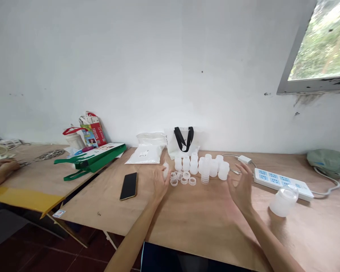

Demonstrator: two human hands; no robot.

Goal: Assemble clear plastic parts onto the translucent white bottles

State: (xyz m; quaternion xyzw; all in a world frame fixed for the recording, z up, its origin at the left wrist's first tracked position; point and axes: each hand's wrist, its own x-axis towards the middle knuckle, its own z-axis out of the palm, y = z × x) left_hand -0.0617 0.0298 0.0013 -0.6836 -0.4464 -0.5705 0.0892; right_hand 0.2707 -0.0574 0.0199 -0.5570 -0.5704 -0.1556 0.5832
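My left hand (159, 182) sits on the plywood table (204, 226), its fingers around a small translucent plastic bottle (166, 170). Several clear plastic rings or caps (184, 180) lie just right of it. My right hand (240, 187) hovers with spread fingers, holding nothing, close to a cluster of translucent plastic bottles (205, 168). Some bottles stand stacked on others. Further right, a larger translucent lidded jar (283, 201) stands on the table beside a white power strip (280, 184).
A black smartphone (128, 186) lies left of my hands. White packets (144, 155), a white bag with black handles (183, 142) and a green bag (92, 160) stand along the back. Another person's hand (8, 166) rests on the adjoining table (39, 181). A wall runs behind.
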